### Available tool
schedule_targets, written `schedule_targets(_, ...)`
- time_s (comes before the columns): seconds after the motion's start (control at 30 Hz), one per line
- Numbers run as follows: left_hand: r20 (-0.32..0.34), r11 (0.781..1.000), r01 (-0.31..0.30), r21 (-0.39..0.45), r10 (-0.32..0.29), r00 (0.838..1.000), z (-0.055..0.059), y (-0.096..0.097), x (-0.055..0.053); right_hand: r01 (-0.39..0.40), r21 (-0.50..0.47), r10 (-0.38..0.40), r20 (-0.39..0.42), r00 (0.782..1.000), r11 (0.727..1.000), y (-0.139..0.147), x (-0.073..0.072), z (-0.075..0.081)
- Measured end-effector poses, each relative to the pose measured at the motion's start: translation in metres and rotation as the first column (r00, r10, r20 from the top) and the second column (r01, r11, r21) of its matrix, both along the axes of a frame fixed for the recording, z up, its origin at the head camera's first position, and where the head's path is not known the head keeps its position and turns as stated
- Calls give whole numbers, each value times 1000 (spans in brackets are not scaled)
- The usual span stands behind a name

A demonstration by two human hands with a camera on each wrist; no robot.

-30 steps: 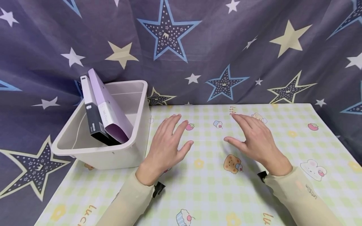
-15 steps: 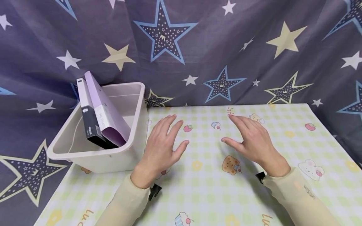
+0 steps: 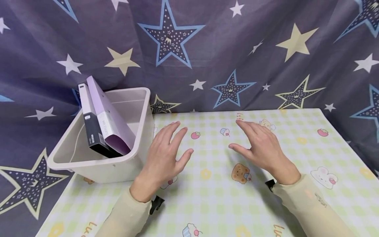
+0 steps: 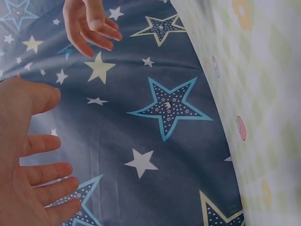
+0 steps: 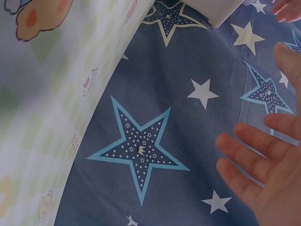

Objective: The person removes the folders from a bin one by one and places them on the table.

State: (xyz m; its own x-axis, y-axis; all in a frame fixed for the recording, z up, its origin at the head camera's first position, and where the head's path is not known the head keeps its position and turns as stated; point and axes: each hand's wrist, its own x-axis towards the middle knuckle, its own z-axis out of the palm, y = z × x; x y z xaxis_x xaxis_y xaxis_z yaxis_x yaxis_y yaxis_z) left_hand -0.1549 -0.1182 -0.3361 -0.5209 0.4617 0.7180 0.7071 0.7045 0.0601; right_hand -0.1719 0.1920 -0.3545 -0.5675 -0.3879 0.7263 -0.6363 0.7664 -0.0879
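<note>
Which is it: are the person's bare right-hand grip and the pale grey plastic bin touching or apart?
Apart: the head view shows the left-hand grip and green-and-white checked tablecloth between right-hand grip and bin.

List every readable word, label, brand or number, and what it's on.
"lu…", orange, twice: tablecloth, cut off at the picture's bottom.
Lettering near the tablecloth's far edge: unclear.
Purple folder, spine label: too blurred.
Black-and-white item, spine print: too small.
Right sleeve, print: illegible.

two hands [image 3: 161, 154] [image 3: 263, 146], two folders [image 3: 116, 118] [image 3: 94, 128], one bin [image 3: 102, 171]
</note>
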Motion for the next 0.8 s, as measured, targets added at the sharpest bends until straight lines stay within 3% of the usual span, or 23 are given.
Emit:
schedule_targets(0.5, -21, 999, 14, 31, -13, 1000, 20, -15, 18, -13, 6, 13, 1, 1000, 1000, -8, -2, 2)
schedule_targets(0.8, -103, 997, -1, 79, 9, 995, 27, -25, 23, -22, -3, 22, -6, 1000, 1000, -14, -3, 7)
